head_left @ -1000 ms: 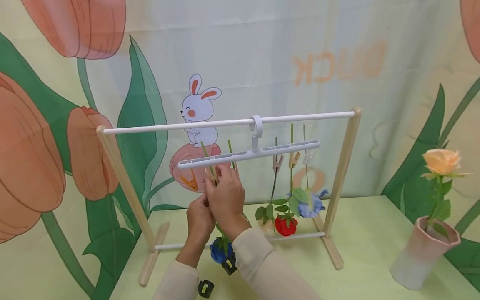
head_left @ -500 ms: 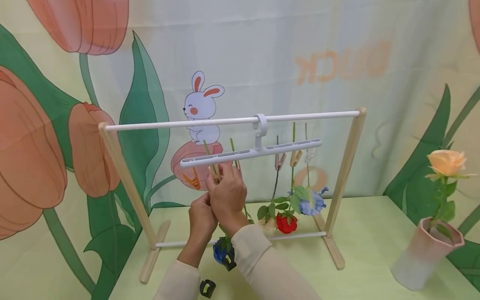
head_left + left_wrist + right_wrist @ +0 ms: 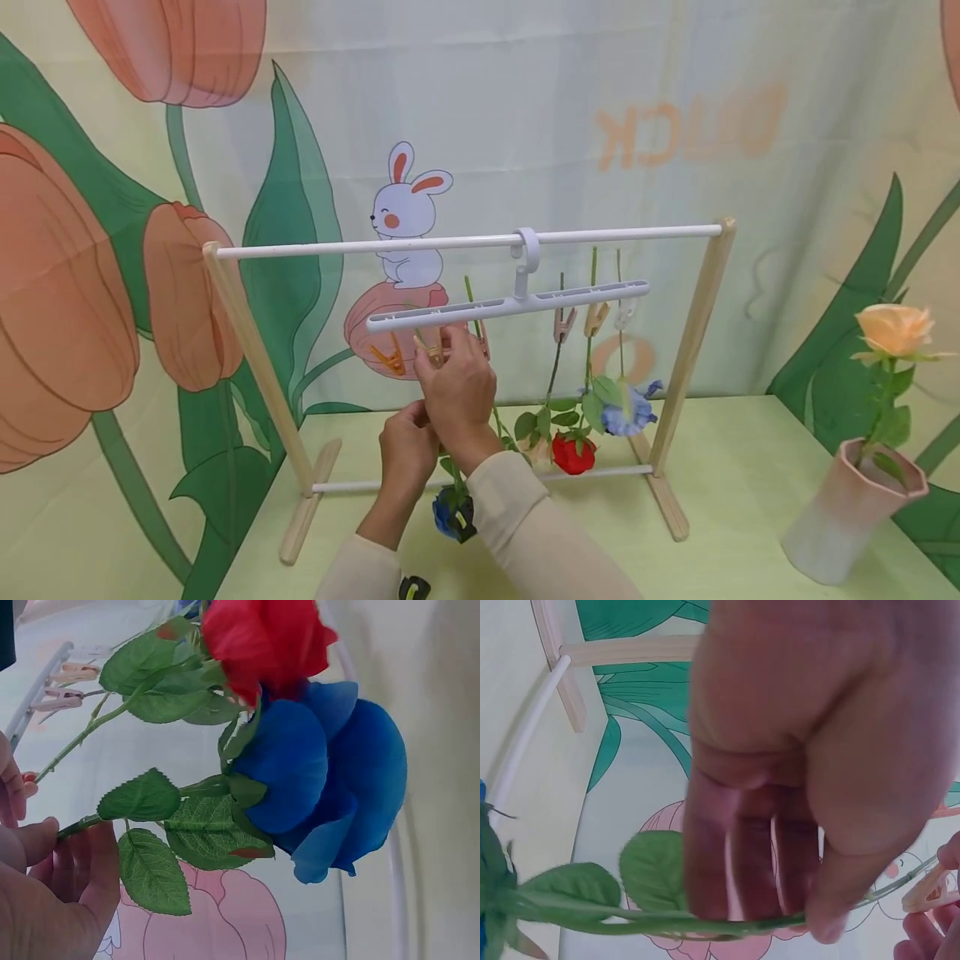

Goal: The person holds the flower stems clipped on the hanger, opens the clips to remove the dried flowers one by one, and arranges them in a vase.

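Note:
In the head view, my right hand [image 3: 459,396] pinches a beige clothespin [image 3: 435,354] beneath the left half of a grey hanger [image 3: 450,313]. Just below, my left hand [image 3: 405,450] holds the stem of a blue rose [image 3: 447,512] that hangs head down. The left wrist view shows thumb and fingers pinching this stem [image 3: 81,823] near its leaves. In the right wrist view, the left hand [image 3: 772,825] fills the middle, and right-hand fingertips grip the clothespin [image 3: 928,892] at the right edge. My right arm partly covers the rose.
A white-barred wooden rack [image 3: 345,248] carries the hanger. From its right half hang clipped flowers, including a red rose [image 3: 573,454] and a light blue flower [image 3: 630,412]. An orange clothespin [image 3: 388,358] hangs at the left. A vase [image 3: 843,517] with a peach rose stands right.
The blue rose has sunk slightly, and its stem tip, earlier sticking up above the hanger, no longer rises over it. Both hands keep their grips. The view has shifted a little.

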Demonstrator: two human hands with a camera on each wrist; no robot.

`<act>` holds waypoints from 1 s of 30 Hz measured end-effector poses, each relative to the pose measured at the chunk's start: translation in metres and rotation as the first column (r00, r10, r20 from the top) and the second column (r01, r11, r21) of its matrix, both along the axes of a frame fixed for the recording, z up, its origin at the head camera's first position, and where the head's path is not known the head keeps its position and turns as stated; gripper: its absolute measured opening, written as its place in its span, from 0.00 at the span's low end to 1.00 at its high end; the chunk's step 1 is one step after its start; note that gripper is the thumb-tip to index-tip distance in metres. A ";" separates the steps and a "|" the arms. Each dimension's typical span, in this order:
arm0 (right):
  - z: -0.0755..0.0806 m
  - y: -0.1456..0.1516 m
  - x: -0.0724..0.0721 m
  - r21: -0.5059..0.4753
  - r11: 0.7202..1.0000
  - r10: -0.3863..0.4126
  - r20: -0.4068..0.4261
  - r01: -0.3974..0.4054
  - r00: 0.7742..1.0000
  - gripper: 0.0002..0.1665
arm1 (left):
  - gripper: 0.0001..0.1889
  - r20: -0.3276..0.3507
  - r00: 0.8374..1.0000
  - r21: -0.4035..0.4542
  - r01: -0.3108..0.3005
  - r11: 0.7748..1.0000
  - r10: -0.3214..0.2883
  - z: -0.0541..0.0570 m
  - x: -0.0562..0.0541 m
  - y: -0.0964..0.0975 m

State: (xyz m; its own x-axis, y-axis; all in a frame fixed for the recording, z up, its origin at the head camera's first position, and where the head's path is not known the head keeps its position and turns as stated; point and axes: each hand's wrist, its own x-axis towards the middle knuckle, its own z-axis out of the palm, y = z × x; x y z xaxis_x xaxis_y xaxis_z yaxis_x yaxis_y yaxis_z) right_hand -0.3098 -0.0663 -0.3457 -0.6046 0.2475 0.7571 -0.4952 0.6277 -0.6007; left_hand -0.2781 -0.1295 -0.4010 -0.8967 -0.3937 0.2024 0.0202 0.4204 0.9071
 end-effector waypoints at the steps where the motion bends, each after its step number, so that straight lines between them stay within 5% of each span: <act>1: 0.000 0.000 0.000 -0.003 1.000 0.003 0.001 -0.003 1.000 0.16 | 0.10 0.000 1.000 0.022 0.011 1.000 -0.011 -0.002 0.001 0.000; 7: -0.002 0.001 -0.001 -0.005 1.000 0.005 -0.008 -0.005 1.000 0.17 | 0.07 -0.009 0.997 0.118 0.080 0.990 -0.079 -0.014 0.009 0.000; 17: 0.000 0.009 0.003 0.006 0.999 0.041 -0.001 -0.041 0.999 0.18 | 0.07 -0.007 0.996 0.079 0.094 0.992 -0.094 -0.027 0.024 0.000; 25: -0.001 0.024 0.016 0.005 0.994 0.106 -0.095 -0.107 0.990 0.17 | 0.03 -0.093 0.996 -0.135 0.006 0.991 -0.019 -0.027 0.039 -0.001; 30: -0.002 0.042 0.026 0.048 0.996 0.090 -0.237 -0.081 0.967 0.09 | 0.03 -0.243 0.970 -0.282 -0.056 0.958 -0.015 -0.020 0.047 -0.003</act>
State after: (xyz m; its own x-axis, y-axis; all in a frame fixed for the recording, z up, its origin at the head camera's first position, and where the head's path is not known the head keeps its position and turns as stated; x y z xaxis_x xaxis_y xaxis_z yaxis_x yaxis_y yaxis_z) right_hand -0.2834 -0.0248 -0.3475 -0.4233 0.1716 0.8896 -0.6740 0.5965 -0.4358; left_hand -0.2316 -0.1324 -0.4210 -0.8000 -0.3055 0.5165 0.2106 0.6629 0.7185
